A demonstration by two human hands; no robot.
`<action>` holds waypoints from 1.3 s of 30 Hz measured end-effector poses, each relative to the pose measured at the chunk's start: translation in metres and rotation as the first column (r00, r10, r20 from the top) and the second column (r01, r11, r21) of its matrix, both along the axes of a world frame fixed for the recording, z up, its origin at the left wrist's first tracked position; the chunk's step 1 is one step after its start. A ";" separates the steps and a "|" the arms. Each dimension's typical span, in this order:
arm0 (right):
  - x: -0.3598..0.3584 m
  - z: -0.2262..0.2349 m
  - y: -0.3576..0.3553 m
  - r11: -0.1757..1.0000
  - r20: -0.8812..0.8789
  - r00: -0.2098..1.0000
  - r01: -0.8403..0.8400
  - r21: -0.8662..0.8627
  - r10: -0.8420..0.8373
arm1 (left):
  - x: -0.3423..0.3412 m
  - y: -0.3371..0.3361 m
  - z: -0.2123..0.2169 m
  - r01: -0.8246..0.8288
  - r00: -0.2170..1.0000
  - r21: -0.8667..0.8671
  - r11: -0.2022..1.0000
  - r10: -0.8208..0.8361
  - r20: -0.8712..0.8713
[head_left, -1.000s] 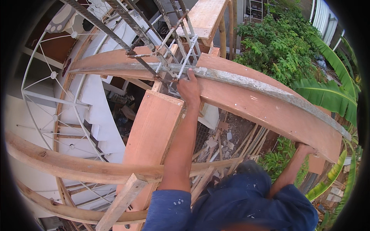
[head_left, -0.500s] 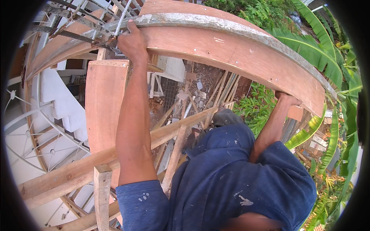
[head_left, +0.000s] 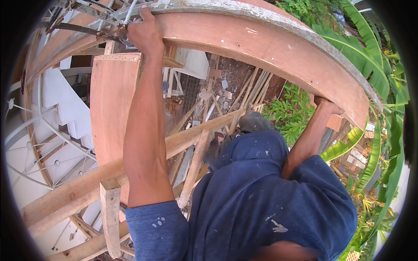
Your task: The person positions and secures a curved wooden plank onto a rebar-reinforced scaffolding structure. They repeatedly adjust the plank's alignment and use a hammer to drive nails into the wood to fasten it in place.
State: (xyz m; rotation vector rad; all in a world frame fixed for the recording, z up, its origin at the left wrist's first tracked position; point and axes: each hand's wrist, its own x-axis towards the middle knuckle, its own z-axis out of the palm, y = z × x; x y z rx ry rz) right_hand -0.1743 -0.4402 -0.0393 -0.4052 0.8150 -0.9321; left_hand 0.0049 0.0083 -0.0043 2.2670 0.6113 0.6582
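Overhead, left hand [head_left: 146, 32] gripping curved wooden beam [head_left: 261, 48], right hand [head_left: 328, 106] clasping its underside

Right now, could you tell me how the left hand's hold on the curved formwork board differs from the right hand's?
The left hand grips the top edge of the curved plywood formwork board, beside the steel rebar; the right hand grips its lower edge. The left hand's back and fingers show plainly; the right hand is mostly hidden under the board. The left arm stretches nearly straight; the right arm is shorter in view. Both are bare and hold the same board.
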 end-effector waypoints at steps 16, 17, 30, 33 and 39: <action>-0.004 -0.020 -0.012 1.000 0.010 1.000 -0.016 0.021 0.016 | 0.003 0.002 -0.003 0.016 0.998 0.043 0.999 -0.018 0.052; -0.003 -0.019 -0.010 0.998 0.009 1.000 0.007 0.055 -0.007 | 0.003 0.002 -0.003 0.013 0.998 0.046 0.999 -0.015 0.057; -0.001 -0.008 -0.009 1.000 -0.035 0.999 -0.009 0.028 0.010 | 0.005 0.006 -0.006 0.015 1.000 0.052 0.999 -0.016 0.026; -0.001 -0.007 -0.008 0.999 -0.020 1.000 -0.011 0.035 0.012 | 0.005 0.005 -0.007 0.008 1.000 0.032 0.999 -0.009 0.018; -0.002 -0.013 -0.009 0.998 0.005 1.000 0.012 0.056 -0.012 | 0.004 0.003 -0.003 0.010 1.000 0.052 0.999 -0.011 0.024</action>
